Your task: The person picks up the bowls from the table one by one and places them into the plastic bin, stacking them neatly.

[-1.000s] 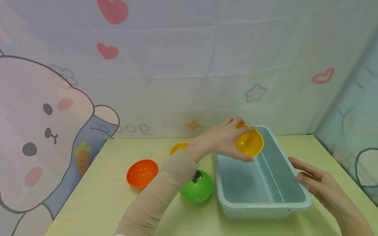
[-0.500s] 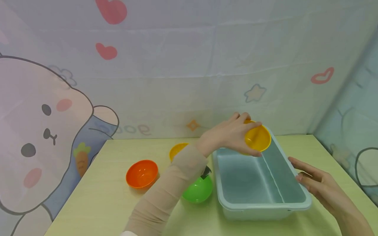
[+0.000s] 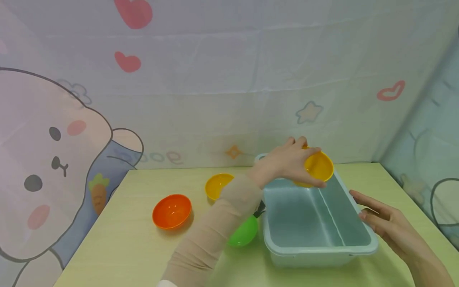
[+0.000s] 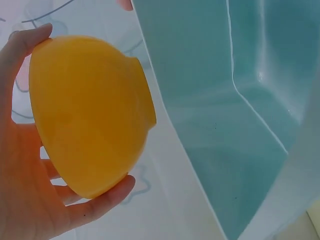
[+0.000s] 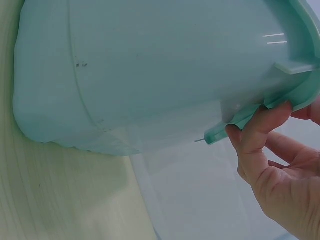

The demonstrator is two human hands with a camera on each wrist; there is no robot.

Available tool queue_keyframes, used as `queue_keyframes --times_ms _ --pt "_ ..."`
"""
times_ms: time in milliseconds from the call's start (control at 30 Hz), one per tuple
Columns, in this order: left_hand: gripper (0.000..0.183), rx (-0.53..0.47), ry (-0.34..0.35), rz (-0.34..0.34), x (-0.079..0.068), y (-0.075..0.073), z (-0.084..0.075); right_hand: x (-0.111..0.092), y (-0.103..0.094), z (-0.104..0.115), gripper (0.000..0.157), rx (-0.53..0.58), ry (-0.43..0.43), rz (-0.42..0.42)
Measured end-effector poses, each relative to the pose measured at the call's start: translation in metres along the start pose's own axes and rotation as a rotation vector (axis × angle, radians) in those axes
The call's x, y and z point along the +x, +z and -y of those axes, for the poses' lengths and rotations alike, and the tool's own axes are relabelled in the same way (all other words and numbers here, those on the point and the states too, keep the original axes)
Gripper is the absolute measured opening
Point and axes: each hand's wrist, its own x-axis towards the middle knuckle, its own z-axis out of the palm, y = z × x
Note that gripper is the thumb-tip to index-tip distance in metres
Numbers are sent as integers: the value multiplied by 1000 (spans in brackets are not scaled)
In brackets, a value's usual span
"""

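My left hand [image 3: 287, 163] grips a yellow bowl [image 3: 319, 166] tilted on its side above the far end of a pale blue-green plastic tub [image 3: 319, 251]. In the left wrist view, the bowl [image 4: 92, 117] shows its outside and foot ring, with the thumb and fingers spread round its rim. The tub's inside [image 4: 200, 100] lies just beside it. My right hand [image 3: 394, 229] is at the tub's right rim. From the right wrist view, bent fingers [image 5: 257, 142] of that hand hold the underside of the rim; the thumb is mostly hidden.
An orange bowl [image 3: 172, 211] stands on the pale wooden table [image 3: 118, 247] at the left. Another yellow bowl [image 3: 216, 186] and a green bowl [image 3: 245, 232] are partly covered by my left sleeve [image 3: 215, 227]. Behind the table hangs a printed cloth [image 3: 201, 79].
My left hand has carried the yellow bowl a little to the right over the tub's far end. The right hand and the tub have stayed in place.
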Motion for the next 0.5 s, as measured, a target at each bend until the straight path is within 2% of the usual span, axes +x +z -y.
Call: queue_keyframes --times_ms 200,500 --pt "90 38 -60 -4 6 1 -8 0 0 0 53 -4 1 -3" --pt "89 7 -134 9 15 11 -16 0 0 -1 53 2 1 -4"
